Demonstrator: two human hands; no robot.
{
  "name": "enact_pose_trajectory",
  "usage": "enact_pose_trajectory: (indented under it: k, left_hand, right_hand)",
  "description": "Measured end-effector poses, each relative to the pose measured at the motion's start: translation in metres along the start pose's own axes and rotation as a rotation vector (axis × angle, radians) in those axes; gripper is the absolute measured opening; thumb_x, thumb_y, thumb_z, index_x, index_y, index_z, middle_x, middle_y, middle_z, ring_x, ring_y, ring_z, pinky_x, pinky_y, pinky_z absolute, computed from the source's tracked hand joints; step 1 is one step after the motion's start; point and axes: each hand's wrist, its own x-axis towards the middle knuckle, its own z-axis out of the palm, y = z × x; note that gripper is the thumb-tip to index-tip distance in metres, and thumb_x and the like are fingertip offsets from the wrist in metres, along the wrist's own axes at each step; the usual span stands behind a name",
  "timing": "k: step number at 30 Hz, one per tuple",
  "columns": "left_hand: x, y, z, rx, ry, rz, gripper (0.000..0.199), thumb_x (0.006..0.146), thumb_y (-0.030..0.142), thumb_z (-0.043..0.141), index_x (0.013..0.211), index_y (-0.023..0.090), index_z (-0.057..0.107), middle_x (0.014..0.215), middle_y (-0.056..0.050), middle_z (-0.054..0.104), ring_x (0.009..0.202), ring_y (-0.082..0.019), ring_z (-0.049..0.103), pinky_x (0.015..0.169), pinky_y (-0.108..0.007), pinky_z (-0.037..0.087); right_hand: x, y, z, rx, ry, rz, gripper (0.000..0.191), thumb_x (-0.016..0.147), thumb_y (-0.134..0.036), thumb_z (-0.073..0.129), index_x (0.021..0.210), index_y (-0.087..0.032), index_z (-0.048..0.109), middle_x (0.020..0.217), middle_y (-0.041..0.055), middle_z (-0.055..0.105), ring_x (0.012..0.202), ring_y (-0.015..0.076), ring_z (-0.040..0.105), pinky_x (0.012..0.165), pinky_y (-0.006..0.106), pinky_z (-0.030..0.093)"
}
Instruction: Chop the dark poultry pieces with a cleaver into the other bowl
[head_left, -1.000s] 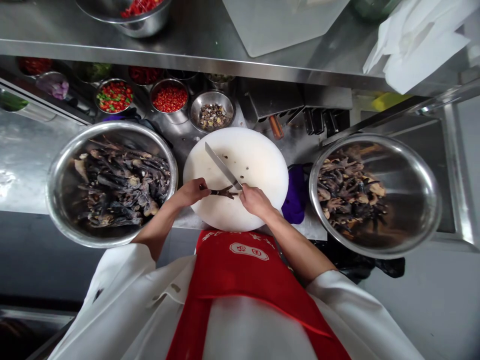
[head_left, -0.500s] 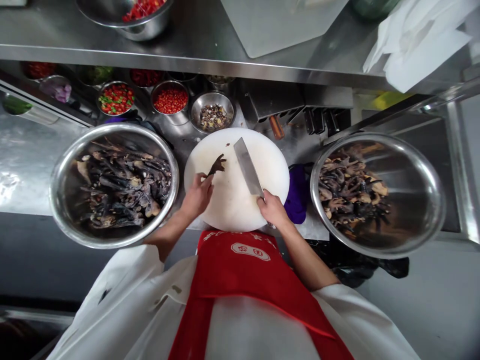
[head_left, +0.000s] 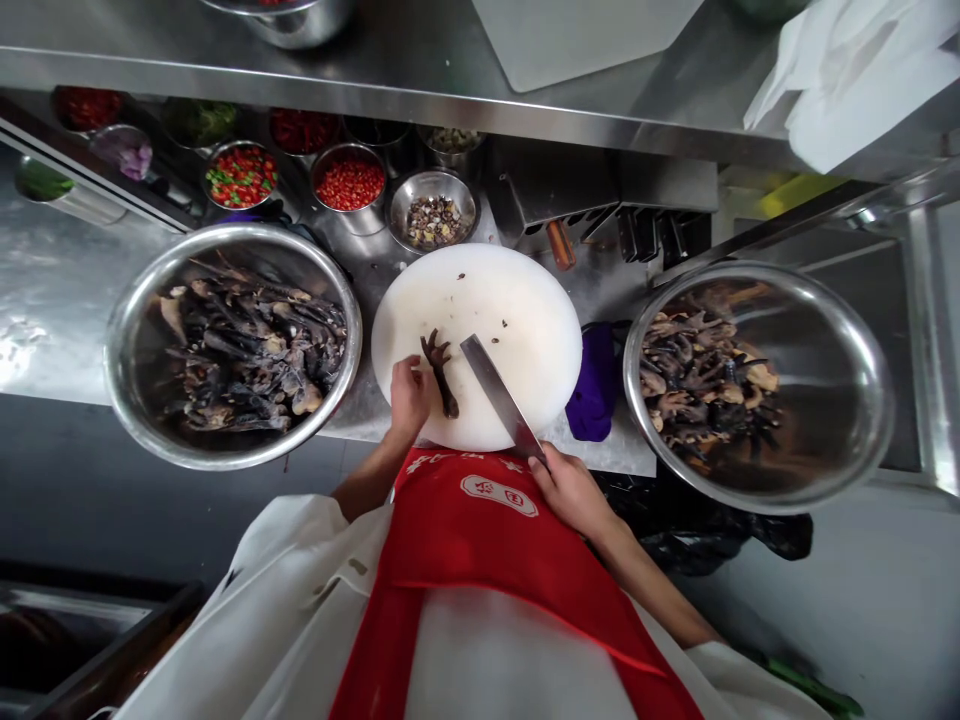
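Note:
A dark chicken foot (head_left: 441, 372) lies on the round white cutting board (head_left: 517, 290), toes pointing to the far side. Just left of it is my left hand (head_left: 409, 398), fingers curled in, with no object visible in them. My right hand (head_left: 568, 485) grips the handle of a cleaver (head_left: 501, 393) at the board's near right edge. The blade slants up and left over the board, its tip a little right of the foot. Small dark scraps dot the board.
A steel basin (head_left: 120, 360) of dark chicken feet and leg pieces stands at left, another basin (head_left: 840, 400) of feet at right. A purple cloth (head_left: 592, 385) lies beside the board. Behind are bowls of chopped chillies (head_left: 349, 184), a knife rack (head_left: 555, 180) and a steel shelf (head_left: 420, 60).
My left hand has brought the chicken foot nearer, and the foot now lies lengthwise on the board. The cleaver and my right hand have moved closer to my body.

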Motion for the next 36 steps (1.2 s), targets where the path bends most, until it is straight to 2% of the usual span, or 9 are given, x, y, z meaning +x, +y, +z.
enact_pose_trajectory:
  k: [3,6,12,15,21,26,28,32,36]
  left_hand:
    - [0.033,-0.002,0.002,-0.036,-0.042,-0.066,0.034,0.089,0.035,0.05,0.115,0.014,0.056,0.098,-0.009,0.063,0.081,-0.016,0.06,0.075,-0.03,0.049]
    - [0.057,0.003,0.003,-0.049,-0.156,-0.032,0.027,0.085,0.036,0.055,0.1,0.015,0.064,0.089,-0.007,0.063,0.08,-0.017,0.06,0.072,-0.029,0.048]
    - [0.068,0.022,0.004,0.029,-0.292,0.172,0.028,0.088,0.038,0.053,0.083,0.016,0.069,0.087,-0.009,0.06,0.088,-0.02,0.058,0.081,-0.031,0.047]
    - [0.061,0.026,0.014,0.064,-0.283,0.244,0.03,0.091,0.039,0.049,0.09,0.016,0.069,0.089,-0.009,0.058,0.088,-0.02,0.056,0.086,-0.033,0.046]
    - [0.042,0.023,0.041,0.06,-0.058,0.266,0.029,0.094,0.037,0.046,0.108,0.016,0.06,0.106,-0.011,0.054,0.098,-0.02,0.055,0.092,-0.035,0.045]
    - [0.032,0.021,0.038,0.138,0.069,0.218,0.032,0.097,0.034,0.036,0.112,0.016,0.058,0.108,-0.012,0.054,0.104,-0.021,0.054,0.093,-0.035,0.042]
    - [0.021,0.019,0.032,0.183,0.046,0.213,0.035,0.097,0.033,0.036,0.119,0.016,0.057,0.111,-0.013,0.055,0.106,-0.023,0.054,0.094,-0.037,0.04]
    - [-0.019,0.011,0.023,0.239,-0.165,0.205,0.039,0.094,0.036,0.043,0.126,0.017,0.053,0.109,-0.014,0.06,0.105,-0.026,0.056,0.093,-0.04,0.039]
    - [-0.052,0.009,0.018,0.185,-0.242,0.089,0.043,0.091,0.045,0.049,0.125,0.017,0.049,0.105,-0.011,0.062,0.092,-0.022,0.061,0.085,-0.035,0.042]
  right_hand:
    - [0.001,-0.003,0.0,-0.044,-0.018,-0.036,0.03,0.097,-0.033,0.033,0.115,-0.02,0.053,0.097,0.0072,0.069,0.091,0.0222,0.065,0.079,0.03,0.043]
    - [0.005,-0.005,0.001,-0.115,-0.055,-0.018,0.028,0.098,-0.031,0.031,0.109,-0.019,0.054,0.094,0.0075,0.069,0.088,0.022,0.065,0.077,0.029,0.042]
    - [0.009,-0.006,0.004,-0.157,-0.049,0.03,0.025,0.097,-0.027,0.032,0.109,-0.017,0.053,0.093,0.0086,0.069,0.085,0.0212,0.066,0.073,0.028,0.039]
    - [0.008,-0.007,0.003,-0.135,-0.048,0.042,0.025,0.097,-0.026,0.033,0.107,-0.017,0.054,0.093,0.009,0.069,0.085,0.0216,0.065,0.072,0.029,0.039]
    - [0.001,-0.011,0.0,-0.042,-0.023,0.069,0.026,0.097,-0.028,0.035,0.113,-0.019,0.054,0.093,0.0071,0.069,0.089,0.0218,0.065,0.075,0.028,0.039]
    - [0.003,-0.014,0.004,-0.077,-0.019,0.063,0.025,0.097,-0.027,0.034,0.107,-0.018,0.055,0.093,0.0083,0.069,0.085,0.0211,0.066,0.073,0.028,0.039]
    - [0.007,-0.013,0.005,-0.11,-0.05,0.077,0.023,0.097,-0.027,0.035,0.105,-0.017,0.054,0.093,0.0089,0.07,0.085,0.0207,0.066,0.072,0.027,0.038]
    - [0.013,-0.011,0.004,-0.132,-0.062,0.091,0.025,0.098,-0.027,0.032,0.106,-0.017,0.053,0.095,0.0093,0.07,0.087,0.0213,0.066,0.072,0.027,0.037]
    - [0.01,-0.01,0.003,-0.129,-0.066,0.074,0.025,0.098,-0.027,0.033,0.109,-0.017,0.053,0.097,0.0095,0.07,0.089,0.0216,0.066,0.073,0.027,0.037]
